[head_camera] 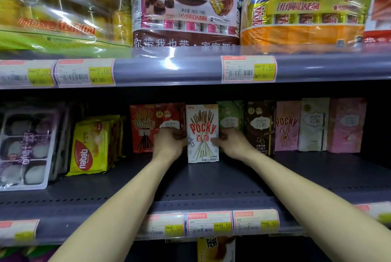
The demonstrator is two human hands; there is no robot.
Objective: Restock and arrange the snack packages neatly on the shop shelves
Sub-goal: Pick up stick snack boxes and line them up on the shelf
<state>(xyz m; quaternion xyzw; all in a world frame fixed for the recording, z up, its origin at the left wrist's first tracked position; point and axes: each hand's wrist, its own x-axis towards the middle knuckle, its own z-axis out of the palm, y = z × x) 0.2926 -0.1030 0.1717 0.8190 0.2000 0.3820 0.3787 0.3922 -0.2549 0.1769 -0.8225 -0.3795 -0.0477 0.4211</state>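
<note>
- Head view: white Pocky box (202, 132) stood upright on mid shelf (211, 179), set fwd of the back row, approx centre.
- Left hand (169, 142) gripped box's left edge, fingers curled round it; right hand (229, 141) gripped right edge, thumb on box front.
- Both forearms reached in over shelf lip, crossing the price tags (208, 223) on front rail.
- Directly left, behind left hand: red Pocky box (142, 128) and a red Pejoy box (169, 116), partly hidden by the hand.
- Directly right, behind right hand: green Pejoy box (230, 115), lower part blocked from view.
- Further right in same row: dark brown Pejoy box (260, 126), pink Pocky box (287, 127), pale box (314, 124), pink box (347, 125), all upright, side by side.
- Far left: yellow nabati wafer packs (93, 147) leaning back, then clear mochi tray (25, 147) w/ purple lettering.
- Upper shelf: big choc pie bag (186, 1) centre, soft bread bag (59, 3) left, yellow-orange cake bag (304, 3) right.
- Below: top of a yellow pack (215, 249) just visible under the rail.
</note>
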